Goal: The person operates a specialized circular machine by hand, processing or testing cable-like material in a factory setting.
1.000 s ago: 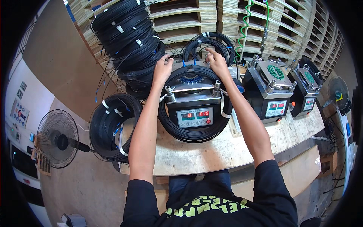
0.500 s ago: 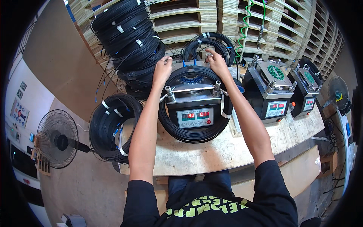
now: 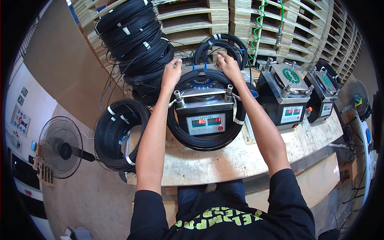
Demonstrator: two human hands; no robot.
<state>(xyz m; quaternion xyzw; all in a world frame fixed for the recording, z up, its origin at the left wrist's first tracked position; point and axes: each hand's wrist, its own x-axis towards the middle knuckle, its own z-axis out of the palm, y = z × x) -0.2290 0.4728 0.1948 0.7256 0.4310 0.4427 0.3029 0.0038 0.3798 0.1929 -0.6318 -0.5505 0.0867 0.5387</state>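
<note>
In front of me stands a black and silver polishing machine (image 3: 208,106) with a lit red-digit display panel (image 3: 206,124). A coil of black cable (image 3: 205,145) hangs round its body, and two blue connectors (image 3: 199,67) stick up at the back. My left hand (image 3: 172,73) is at the far left corner, fingers curled round something that the hand hides. At the far right corner, my right hand (image 3: 229,66) has its fingers bent round a metal clamp knob, mostly covered. Two near clamp knobs (image 3: 229,93) stand untouched on the front corners.
Tall stacked cable coils (image 3: 134,40) rise at the back left, above another upright coil (image 3: 120,136). More coiled cable (image 3: 236,44) lies behind the machine. Two similar machines (image 3: 286,96) stand right on the wooden table (image 3: 208,170). A fan (image 3: 60,148) is at left; a green hose (image 3: 256,36) hangs behind.
My right hand's fingers have drawn in over the far right knob, which showed more before. My left hand has barely moved. The right-hand digits on the panel have changed.
</note>
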